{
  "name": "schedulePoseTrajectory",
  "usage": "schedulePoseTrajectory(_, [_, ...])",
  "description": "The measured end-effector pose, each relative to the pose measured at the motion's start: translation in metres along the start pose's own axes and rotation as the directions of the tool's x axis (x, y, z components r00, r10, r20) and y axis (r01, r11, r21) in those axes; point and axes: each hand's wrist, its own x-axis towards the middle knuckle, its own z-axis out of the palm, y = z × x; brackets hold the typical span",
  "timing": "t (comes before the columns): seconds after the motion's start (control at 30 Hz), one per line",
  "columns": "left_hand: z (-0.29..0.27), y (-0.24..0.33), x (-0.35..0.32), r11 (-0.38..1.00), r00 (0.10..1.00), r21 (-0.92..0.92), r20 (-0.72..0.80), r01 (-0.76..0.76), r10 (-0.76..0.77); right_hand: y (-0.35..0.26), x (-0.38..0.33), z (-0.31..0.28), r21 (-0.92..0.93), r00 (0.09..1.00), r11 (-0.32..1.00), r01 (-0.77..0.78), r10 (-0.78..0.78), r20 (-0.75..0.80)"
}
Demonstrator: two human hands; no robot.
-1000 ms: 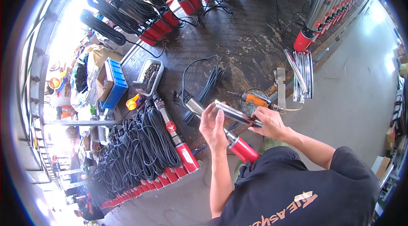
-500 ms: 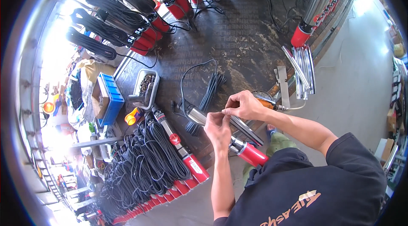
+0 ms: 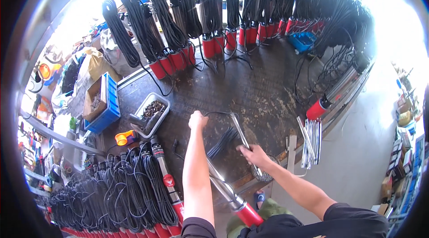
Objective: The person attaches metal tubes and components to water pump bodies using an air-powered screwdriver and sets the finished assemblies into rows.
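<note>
My left hand reaches forward over the bench, closed on a thin black cable that arcs to the right from it. My right hand grips a long shiny metal strip, which slants across the bench in front of me. Under and between my arms lies a silver cylindrical pump with a red end close to my body. A bundled coil of black cable rests between my hands. My left forearm hides part of the pump's far end.
A white tray of small metal parts and a blue crate stand to the left. Coiled-cable pumps line the back; more with coils sit at near left. Metal strips lie stacked at the right edge.
My hands, earlier together over the pump, are now apart. The left has moved forward to the cable; the right now holds the metal strip out over the bench. The view has tilted up.
</note>
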Motion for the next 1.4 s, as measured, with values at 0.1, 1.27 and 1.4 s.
schedulePoseTrajectory(0.1, [0.014,0.031,-0.003,0.99,0.946,-0.021,-0.296,-0.14,0.128,-0.046,0.072,0.007,0.04,0.991,0.996,0.078,-0.073,-0.114])
schedulePoseTrajectory(1.27, [0.024,-0.117,-0.088,0.373,0.931,-0.855,-0.354,-0.361,0.09,-0.015,0.027,0.125,-0.495,0.844,0.696,0.52,-0.509,0.169])
schedulePoseTrajectory(1.4, [0.022,-0.112,-0.087,0.273,0.943,-0.903,-0.311,-0.332,0.116,0.039,0.005,0.101,-0.495,0.913,0.795,0.35,-0.407,-0.007])
